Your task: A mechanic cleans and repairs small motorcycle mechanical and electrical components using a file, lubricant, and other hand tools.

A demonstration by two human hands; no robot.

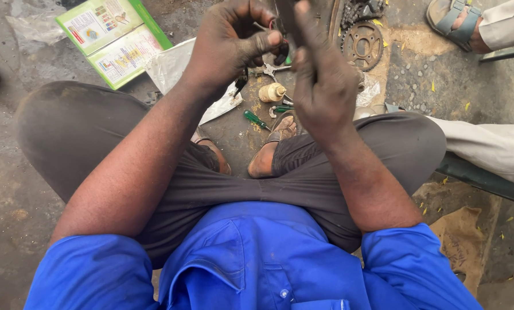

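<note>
My left hand (228,43) and my right hand (323,74) are raised together above my knees, both grimy. They close around a small dark part (285,23) held between their fingertips at the top of the view; most of it is hidden by the fingers, so its shape is unclear. Below the hands, on the ground between my sandalled feet (271,149), lie a green-handled screwdriver (257,120) and a small cream bottle (271,92).
A green and white printed booklet (116,37) lies at the top left beside a clear plastic sheet (174,66). A sprocket with chain (363,43) sits at the top right. Another person's sandalled foot (452,20) and light trouser leg (492,146) are on the right.
</note>
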